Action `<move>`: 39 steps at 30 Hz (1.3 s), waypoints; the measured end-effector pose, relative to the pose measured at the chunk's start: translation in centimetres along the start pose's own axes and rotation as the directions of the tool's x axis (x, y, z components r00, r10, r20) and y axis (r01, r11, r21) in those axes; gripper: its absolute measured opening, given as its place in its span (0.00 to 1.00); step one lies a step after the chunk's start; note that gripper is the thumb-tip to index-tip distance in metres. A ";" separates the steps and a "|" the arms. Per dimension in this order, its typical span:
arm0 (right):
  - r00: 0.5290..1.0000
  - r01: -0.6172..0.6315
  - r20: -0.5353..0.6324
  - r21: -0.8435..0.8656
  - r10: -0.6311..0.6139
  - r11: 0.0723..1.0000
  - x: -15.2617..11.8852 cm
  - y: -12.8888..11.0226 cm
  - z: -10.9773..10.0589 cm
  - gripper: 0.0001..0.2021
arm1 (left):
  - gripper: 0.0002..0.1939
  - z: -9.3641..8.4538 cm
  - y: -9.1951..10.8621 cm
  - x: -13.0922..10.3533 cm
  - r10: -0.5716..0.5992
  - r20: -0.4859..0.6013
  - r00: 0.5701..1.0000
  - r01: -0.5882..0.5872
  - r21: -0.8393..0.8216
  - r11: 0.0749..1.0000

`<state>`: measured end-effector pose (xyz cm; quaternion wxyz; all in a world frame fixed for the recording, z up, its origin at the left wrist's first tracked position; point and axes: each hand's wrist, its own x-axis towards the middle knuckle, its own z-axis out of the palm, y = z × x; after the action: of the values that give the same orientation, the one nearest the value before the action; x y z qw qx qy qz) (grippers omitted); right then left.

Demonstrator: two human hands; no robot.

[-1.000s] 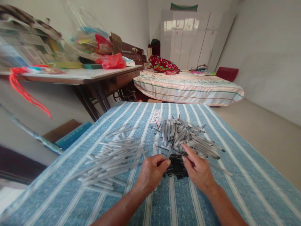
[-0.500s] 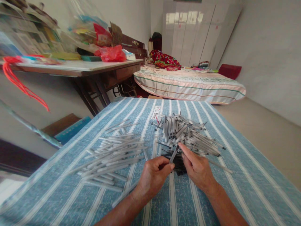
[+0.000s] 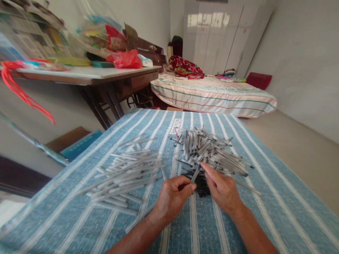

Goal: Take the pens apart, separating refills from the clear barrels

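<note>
My left hand (image 3: 172,197) is closed, with thumb and fingers pinching the lower end of a slim, translucent grey tube (image 3: 195,175). My right hand (image 3: 224,193) has its thumb and forefinger closed at the tube's dark upper end. Beyond the hands lies a heap of pale tubes with black tips (image 3: 206,146). Thin black sticks (image 3: 202,190) are piled between and under the hands, partly hidden. To the left, a looser pile of whitish tubes without visible black tips (image 3: 127,176) rests on the cloth. One pale tube (image 3: 140,220) lies beside my left forearm.
A blue and white striped cloth (image 3: 265,218) covers the table. At the left is a sewing-machine table (image 3: 106,74) carrying bags and a red plastic bag (image 3: 126,59). A bed (image 3: 212,93) and a white wardrobe (image 3: 212,42) stand behind.
My right fingertips have shifted very slightly at the tube's upper end. Otherwise the hands and piles look the same.
</note>
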<state>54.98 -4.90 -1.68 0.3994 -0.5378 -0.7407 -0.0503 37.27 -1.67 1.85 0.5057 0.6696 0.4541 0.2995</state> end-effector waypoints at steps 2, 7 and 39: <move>0.998 -0.054 -0.006 0.089 0.055 0.995 0.1 -0.3 -0.1 0.20 | 0.12 0.0 0.1 0.0 -0.012 0.005 1.000 0.012 -0.017 1.000; 0.907 -0.400 0.133 0.572 0.400 0.716 0.6 -1.8 -0.5 0.18 | 0.12 0.0 0.5 -0.1 -0.037 0.017 0.999 0.038 -0.050 0.998; 0.992 -0.020 -0.126 -0.050 0.013 0.999 0.2 -1.6 0.0 0.22 | 0.11 0.0 0.1 -0.3 0.010 -0.008 1.000 -0.010 -0.013 1.000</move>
<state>53.60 -5.41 -1.03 0.4317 -0.5497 -0.7082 -0.0994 37.18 -1.98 1.96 0.5068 0.6672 0.4509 0.3075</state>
